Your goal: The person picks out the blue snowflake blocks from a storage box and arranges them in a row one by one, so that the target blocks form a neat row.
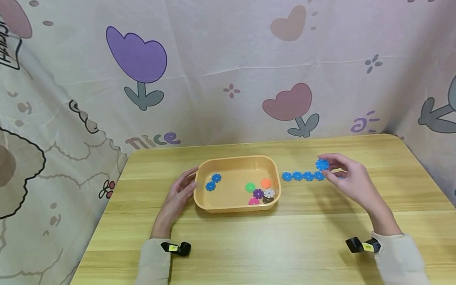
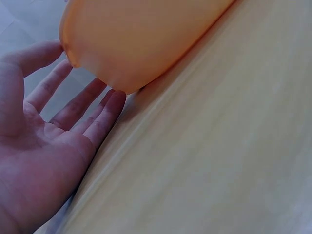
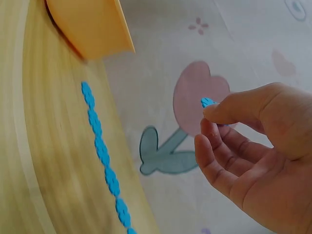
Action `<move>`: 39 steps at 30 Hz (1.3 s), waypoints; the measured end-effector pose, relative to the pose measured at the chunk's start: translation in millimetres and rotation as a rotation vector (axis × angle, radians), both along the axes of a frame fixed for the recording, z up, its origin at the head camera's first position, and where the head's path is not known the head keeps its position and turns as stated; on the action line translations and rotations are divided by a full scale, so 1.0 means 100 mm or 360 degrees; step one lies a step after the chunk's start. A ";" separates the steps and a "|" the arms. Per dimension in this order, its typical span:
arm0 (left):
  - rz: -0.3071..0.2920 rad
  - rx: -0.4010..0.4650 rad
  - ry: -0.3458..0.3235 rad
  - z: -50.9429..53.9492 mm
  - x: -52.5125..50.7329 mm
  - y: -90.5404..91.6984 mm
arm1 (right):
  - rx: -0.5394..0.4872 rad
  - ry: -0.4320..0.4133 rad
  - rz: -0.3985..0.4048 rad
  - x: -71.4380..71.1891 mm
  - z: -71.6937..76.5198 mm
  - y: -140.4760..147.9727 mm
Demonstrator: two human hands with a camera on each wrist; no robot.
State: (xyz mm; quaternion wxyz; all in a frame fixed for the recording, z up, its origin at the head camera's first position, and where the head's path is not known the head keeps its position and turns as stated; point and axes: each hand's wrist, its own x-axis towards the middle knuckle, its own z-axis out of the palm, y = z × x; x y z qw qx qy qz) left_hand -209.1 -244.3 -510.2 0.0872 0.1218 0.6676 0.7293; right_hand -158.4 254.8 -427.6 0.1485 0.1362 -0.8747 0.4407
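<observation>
Left hand (image 1: 176, 201), fingers loosely extended, touches the tray (image 1: 235, 159) at its 9 o'clock; right hand (image 1: 351, 179) pinches a blue disc (image 1: 322, 164), raised near the blue row (image 1: 308, 176) lying at the tray's 3 o'clock. In tray: mixed discs (image 1: 258, 194) at 4 o'clock, two blue discs (image 1: 210, 186) near 10. Judged: row mostly laid; held disc and those two remain. Materials: wood-grained tabletop (image 1: 259, 255); tray smooth, round-cornered, likely plastic; discs flat, notched; wrinkled printed cloth (image 1: 204, 29) behind.

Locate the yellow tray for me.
In the head view, the yellow tray sits on the table, between the left hand at its left end and the row of blue discs on its right.
</observation>
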 end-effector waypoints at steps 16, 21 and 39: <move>0.0024 -0.0017 -0.0018 -0.01 0.01 -0.01 | -0.0024 -0.0209 -0.0210 0.01 -0.12 0.45; 0.0017 -0.0043 -0.0013 -0.02 0.00 -0.01 | -0.0043 -0.0196 -0.0285 0.02 -0.19 0.62; 0.0008 -0.0004 -0.0019 0.01 0.00 0.00 | 0.0025 -0.0348 -0.0488 0.06 -0.45 1.03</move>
